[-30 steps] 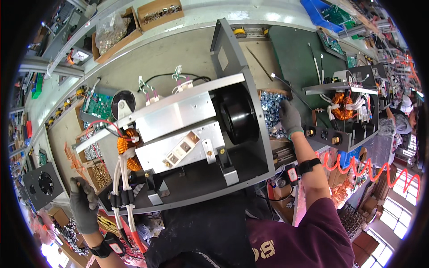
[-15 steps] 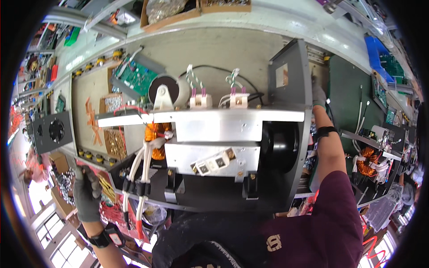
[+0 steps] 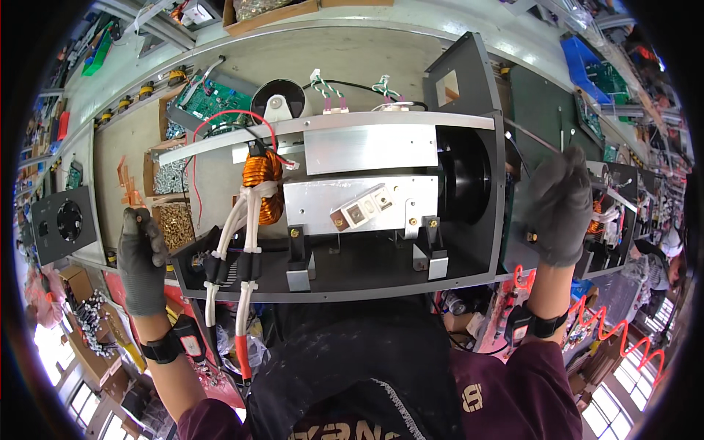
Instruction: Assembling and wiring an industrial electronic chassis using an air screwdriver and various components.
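A black metal chassis [image 3: 352,287] lies before me with silver plates on top. An orange copper-wound coil [image 3: 262,176] sits at its left, with thick white cables [image 3: 248,227] running toward me. On the front plate rests a tilted white connector block [image 3: 364,206]. My left hand [image 3: 141,260], in a dark grey glove, is by the chassis's left corner with fingers loosely bent and apart, holding nothing visible. My right hand [image 3: 561,205], also gloved and slightly blurred, is closed right of the chassis. A thin metal rod [image 3: 533,138] runs from its fingers toward the side panel.
Boxes of small screws [image 3: 174,233] and a green circuit board [image 3: 220,101] lie beyond the left end. A black fan panel [image 3: 67,224] stands at far left. A red coiled hose [image 3: 616,326] hangs at lower right. A blue bin [image 3: 585,66] stands at the far right.
My right hand has come back from behind the right side panel toward me, and the rod now shows at its fingers. My left hand has risen slightly. The view has shifted.
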`<action>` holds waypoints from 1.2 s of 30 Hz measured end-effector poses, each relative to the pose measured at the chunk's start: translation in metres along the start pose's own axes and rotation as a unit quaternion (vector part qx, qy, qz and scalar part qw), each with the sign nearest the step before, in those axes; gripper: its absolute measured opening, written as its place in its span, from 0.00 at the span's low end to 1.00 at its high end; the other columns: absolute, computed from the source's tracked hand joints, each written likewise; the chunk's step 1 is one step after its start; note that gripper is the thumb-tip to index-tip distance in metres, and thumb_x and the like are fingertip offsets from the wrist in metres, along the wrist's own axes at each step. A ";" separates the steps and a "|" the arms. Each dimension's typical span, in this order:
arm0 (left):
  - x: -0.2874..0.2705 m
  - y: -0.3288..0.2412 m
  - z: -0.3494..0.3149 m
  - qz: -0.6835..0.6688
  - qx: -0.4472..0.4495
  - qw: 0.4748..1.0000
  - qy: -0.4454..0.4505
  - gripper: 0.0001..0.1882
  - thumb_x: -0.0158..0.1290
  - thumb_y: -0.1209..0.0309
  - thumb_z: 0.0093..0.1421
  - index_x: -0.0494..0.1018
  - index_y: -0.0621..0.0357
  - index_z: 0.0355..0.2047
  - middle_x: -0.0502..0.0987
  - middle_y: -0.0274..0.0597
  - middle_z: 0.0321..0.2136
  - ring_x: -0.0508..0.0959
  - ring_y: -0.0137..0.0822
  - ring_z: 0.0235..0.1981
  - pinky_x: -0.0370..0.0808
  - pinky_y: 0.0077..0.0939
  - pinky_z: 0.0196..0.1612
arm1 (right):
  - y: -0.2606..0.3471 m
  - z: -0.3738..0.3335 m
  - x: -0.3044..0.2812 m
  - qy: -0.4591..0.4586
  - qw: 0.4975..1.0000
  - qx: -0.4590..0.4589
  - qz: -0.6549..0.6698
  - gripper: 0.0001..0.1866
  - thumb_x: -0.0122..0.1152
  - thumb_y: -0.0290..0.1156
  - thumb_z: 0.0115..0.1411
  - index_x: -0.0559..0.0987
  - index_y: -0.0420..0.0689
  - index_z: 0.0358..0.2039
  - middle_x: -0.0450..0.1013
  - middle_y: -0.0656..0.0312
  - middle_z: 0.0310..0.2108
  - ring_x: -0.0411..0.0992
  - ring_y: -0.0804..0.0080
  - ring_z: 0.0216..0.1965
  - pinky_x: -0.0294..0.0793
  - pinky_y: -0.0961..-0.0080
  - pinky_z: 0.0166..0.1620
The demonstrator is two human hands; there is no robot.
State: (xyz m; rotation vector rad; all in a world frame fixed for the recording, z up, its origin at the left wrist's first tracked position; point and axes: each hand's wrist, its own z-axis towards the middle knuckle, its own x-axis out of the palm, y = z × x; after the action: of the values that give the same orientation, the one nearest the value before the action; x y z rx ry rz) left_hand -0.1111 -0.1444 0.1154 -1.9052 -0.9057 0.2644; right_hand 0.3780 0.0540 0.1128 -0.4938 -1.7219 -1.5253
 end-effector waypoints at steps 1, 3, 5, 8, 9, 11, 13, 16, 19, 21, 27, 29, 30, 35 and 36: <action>0.001 0.004 -0.001 0.108 0.052 0.993 -0.022 0.16 0.43 0.55 0.65 0.68 0.55 0.36 0.65 0.29 0.20 0.62 0.17 0.15 0.57 0.09 0.12 | -0.004 -0.007 0.019 0.035 0.983 0.014 -0.178 0.26 0.44 0.49 0.63 0.68 0.39 0.50 0.74 0.54 0.36 0.73 0.67 0.37 0.71 0.74 0.44; 0.007 0.013 -0.004 0.234 0.127 0.960 -0.083 0.18 0.43 0.53 0.64 0.69 0.55 0.35 0.63 0.27 0.19 0.60 0.15 0.16 0.53 0.09 0.14 | -0.012 -0.018 0.051 0.068 0.932 0.030 -0.356 0.32 0.44 0.58 0.61 0.70 0.39 0.47 0.76 0.56 0.30 0.74 0.70 0.30 0.73 0.76 0.37; 0.013 0.020 -0.006 0.246 0.135 0.956 -0.089 0.17 0.43 0.54 0.64 0.69 0.55 0.34 0.63 0.26 0.19 0.60 0.15 0.16 0.53 0.10 0.15 | -0.021 -0.025 0.074 0.067 0.833 0.086 -0.543 0.36 0.41 0.64 0.58 0.76 0.39 0.37 0.71 0.61 0.19 0.69 0.75 0.20 0.66 0.78 0.25; 0.018 0.025 -0.007 0.249 0.150 0.953 -0.080 0.17 0.43 0.55 0.64 0.69 0.56 0.33 0.63 0.26 0.19 0.59 0.15 0.16 0.52 0.10 0.16 | -0.033 -0.023 0.082 0.090 0.810 0.129 -0.565 0.34 0.42 0.61 0.60 0.79 0.39 0.28 0.68 0.65 0.16 0.67 0.77 0.19 0.63 0.79 0.23; 0.019 0.025 -0.007 0.243 0.147 0.955 -0.081 0.17 0.43 0.55 0.64 0.69 0.56 0.33 0.62 0.26 0.19 0.59 0.15 0.16 0.52 0.10 0.16 | -0.036 -0.022 0.082 0.073 0.808 0.135 -0.569 0.32 0.42 0.58 0.61 0.79 0.40 0.24 0.67 0.65 0.15 0.65 0.78 0.18 0.62 0.80 0.22; 0.019 0.024 -0.007 0.238 0.142 0.957 -0.082 0.17 0.43 0.55 0.64 0.68 0.55 0.33 0.62 0.26 0.19 0.59 0.16 0.16 0.52 0.10 0.16 | -0.039 -0.019 0.077 0.086 0.798 0.148 -0.578 0.31 0.43 0.56 0.61 0.79 0.39 0.24 0.67 0.65 0.15 0.65 0.78 0.18 0.61 0.80 0.22; 0.018 0.023 -0.006 0.238 0.138 0.959 -0.075 0.17 0.43 0.55 0.64 0.68 0.55 0.32 0.62 0.26 0.18 0.58 0.15 0.16 0.52 0.11 0.16 | -0.040 -0.017 0.076 0.098 0.789 0.158 -0.585 0.30 0.43 0.54 0.62 0.79 0.39 0.24 0.67 0.65 0.15 0.65 0.78 0.18 0.61 0.80 0.22; 0.017 0.024 -0.006 0.234 0.143 0.959 -0.071 0.16 0.43 0.55 0.64 0.68 0.55 0.32 0.61 0.26 0.18 0.58 0.15 0.16 0.52 0.11 0.16 | -0.044 -0.011 0.080 0.122 0.776 0.165 -0.596 0.27 0.46 0.51 0.62 0.78 0.39 0.23 0.67 0.64 0.15 0.65 0.77 0.17 0.61 0.79 0.22; 0.017 0.025 -0.006 0.233 0.145 0.959 -0.074 0.16 0.44 0.55 0.64 0.68 0.55 0.32 0.61 0.25 0.19 0.58 0.15 0.16 0.52 0.11 0.16 | -0.056 0.004 0.089 0.116 0.763 0.227 -0.593 0.24 0.49 0.47 0.61 0.78 0.38 0.24 0.68 0.64 0.16 0.64 0.76 0.18 0.63 0.78 0.24; 0.017 0.024 -0.006 0.239 0.141 0.957 -0.083 0.16 0.44 0.55 0.64 0.68 0.55 0.32 0.61 0.25 0.19 0.58 0.15 0.16 0.51 0.11 0.16 | -0.061 0.012 0.096 0.210 0.719 0.101 -0.654 0.19 0.53 0.43 0.59 0.76 0.38 0.22 0.68 0.63 0.18 0.64 0.74 0.19 0.63 0.77 0.25; 0.017 0.029 -0.006 0.214 0.171 0.959 -0.070 0.15 0.46 0.57 0.63 0.70 0.55 0.31 0.63 0.24 0.16 0.57 0.14 0.14 0.50 0.11 0.15 | -0.057 -0.020 0.118 0.161 0.926 0.049 -0.337 0.22 0.47 0.46 0.56 0.61 0.45 0.12 0.59 0.64 0.15 0.56 0.73 0.18 0.56 0.76 0.26; 0.016 0.030 -0.007 0.239 0.172 0.953 -0.077 0.15 0.47 0.56 0.63 0.71 0.55 0.31 0.63 0.23 0.16 0.57 0.14 0.15 0.50 0.11 0.17 | -0.065 -0.037 0.118 0.141 0.935 0.002 -0.324 0.32 0.36 0.60 0.62 0.57 0.48 0.11 0.55 0.66 0.15 0.51 0.73 0.17 0.52 0.74 0.25; 0.016 0.030 -0.007 0.240 0.176 0.951 -0.076 0.15 0.47 0.56 0.63 0.71 0.55 0.31 0.63 0.23 0.16 0.57 0.14 0.15 0.50 0.11 0.17 | -0.071 -0.043 0.115 0.139 0.931 -0.024 -0.336 0.27 0.39 0.53 0.61 0.58 0.48 0.13 0.56 0.65 0.15 0.52 0.73 0.17 0.53 0.74 0.25; 0.010 0.030 -0.008 0.250 0.181 0.949 -0.068 0.16 0.48 0.54 0.62 0.71 0.56 0.32 0.62 0.24 0.17 0.57 0.16 0.16 0.51 0.12 0.18 | -0.089 -0.071 0.088 0.123 0.901 -0.139 -0.391 0.08 0.49 0.24 0.53 0.63 0.46 0.19 0.61 0.64 0.18 0.55 0.68 0.17 0.55 0.75 0.24; 0.009 0.030 -0.007 0.246 0.168 0.951 -0.084 0.16 0.48 0.55 0.62 0.71 0.56 0.33 0.62 0.24 0.17 0.57 0.16 0.16 0.51 0.12 0.18 | -0.091 -0.076 0.084 0.123 0.896 -0.154 -0.398 0.08 0.50 0.21 0.52 0.64 0.46 0.19 0.62 0.64 0.18 0.56 0.68 0.17 0.55 0.75 0.24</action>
State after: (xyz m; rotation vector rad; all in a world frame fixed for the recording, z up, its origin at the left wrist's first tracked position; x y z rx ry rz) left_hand -0.0868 -0.1508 0.0954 -1.7753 -0.4378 0.8378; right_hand 0.2810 -0.0544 0.1150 0.3148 -1.5523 -2.3350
